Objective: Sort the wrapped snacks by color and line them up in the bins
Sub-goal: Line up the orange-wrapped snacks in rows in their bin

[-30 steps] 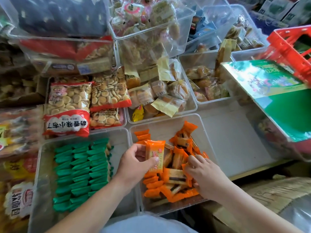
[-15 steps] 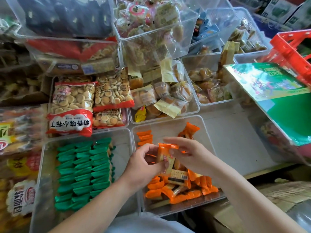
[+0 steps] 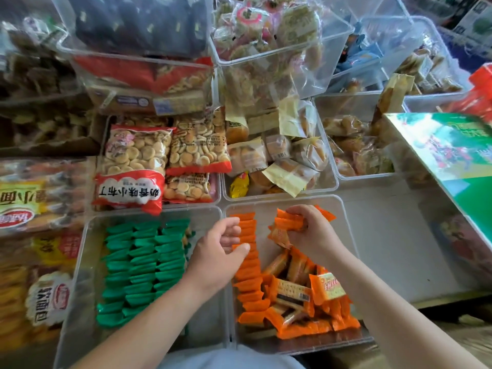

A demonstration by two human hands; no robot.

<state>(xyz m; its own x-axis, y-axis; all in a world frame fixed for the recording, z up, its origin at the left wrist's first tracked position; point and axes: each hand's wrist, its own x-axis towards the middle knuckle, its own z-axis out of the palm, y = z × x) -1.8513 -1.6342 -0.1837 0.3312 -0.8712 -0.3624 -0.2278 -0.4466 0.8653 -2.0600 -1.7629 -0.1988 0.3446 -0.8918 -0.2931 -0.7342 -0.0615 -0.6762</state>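
Loads of bread bags [image 3: 32, 198] crowd the far left; next over, green snacks [image 3: 143, 262] sit in tidy rows in the left bin [image 3: 87, 235], with biscuit bags [image 3: 133, 158] just behind; left hand [image 3: 221, 251] reaches into the right bin [image 3: 343, 222], fingers bent against the lined-up orange snacks [image 3: 249, 283], can't tell if it's actually pinching one; loose pile [image 3: 306, 296] heaped beside that row; right hand [image 3: 311, 233] has fingers curled round an orange pack [image 3: 288, 222] above the pile; green box [image 3: 452, 161] juts in far right.

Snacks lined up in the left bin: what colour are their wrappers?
Green. The green snacks show best in the head view.
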